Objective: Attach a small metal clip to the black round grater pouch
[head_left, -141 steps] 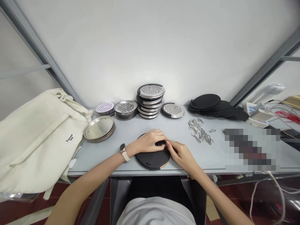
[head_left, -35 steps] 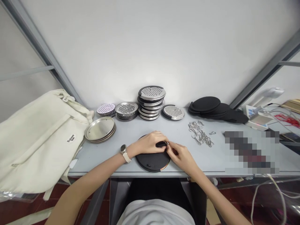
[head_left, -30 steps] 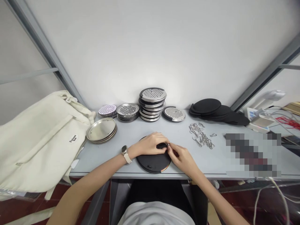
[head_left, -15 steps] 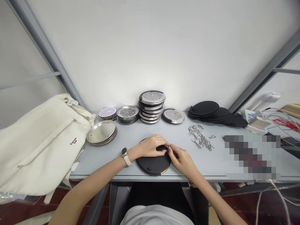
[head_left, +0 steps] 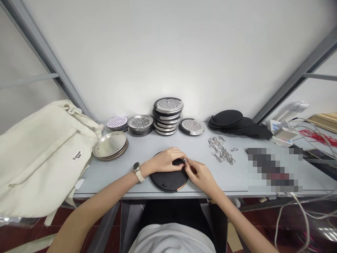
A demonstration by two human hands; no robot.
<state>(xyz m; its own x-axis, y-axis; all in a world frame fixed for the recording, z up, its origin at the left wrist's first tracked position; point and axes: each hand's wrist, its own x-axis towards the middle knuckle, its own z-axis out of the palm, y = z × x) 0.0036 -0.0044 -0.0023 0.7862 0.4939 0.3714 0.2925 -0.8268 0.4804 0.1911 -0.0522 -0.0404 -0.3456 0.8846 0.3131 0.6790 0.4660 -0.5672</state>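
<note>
A flat round black case lies on the table in front of me, with a small coloured strip at its lower right rim. My left hand rests across its upper part, fingers closed on the raised black edge. From the right, my right hand meets it in a pinch at the case's rim. Between the fingertips glints a small metal clip, mostly hidden by the fingers. A loose pile of metal snap clips lies to the right.
Along the wall stand a stack of round graters, a single grater disc, more grater plates, metal lids and black round covers. A cream bag bounds the left; a blurred patch and cables lie right.
The view has shifted slightly, so everything sits a little higher and further left. Both hands stay at the case's rim, with little change in the fingers.
</note>
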